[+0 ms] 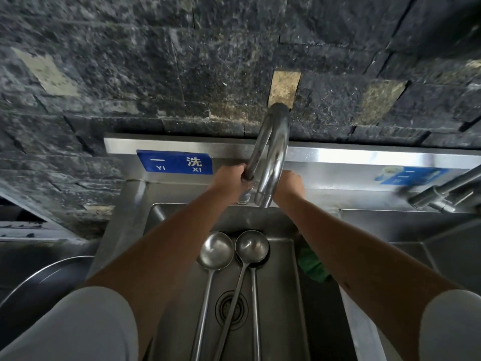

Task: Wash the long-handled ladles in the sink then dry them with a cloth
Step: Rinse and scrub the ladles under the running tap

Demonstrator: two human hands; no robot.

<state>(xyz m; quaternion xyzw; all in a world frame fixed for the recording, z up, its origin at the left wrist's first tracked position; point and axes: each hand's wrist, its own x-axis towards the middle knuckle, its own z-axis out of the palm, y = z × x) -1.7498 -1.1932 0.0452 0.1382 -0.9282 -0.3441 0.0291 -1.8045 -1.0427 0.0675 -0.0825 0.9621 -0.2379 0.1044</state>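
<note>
While the left hand (230, 179) gripped the faucet spout (273, 152) and the right hand (290, 183) reached behind it, grip hidden, two ladles (251, 247) lay unwashed-looking in the sink (156, 230), no water visibly running; washing and drying apparently remained, a green cloth (311, 264) nearby.

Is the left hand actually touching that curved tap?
Touching. The head view shows the left hand with its fingers curled round the near side of the curved tap.
</note>
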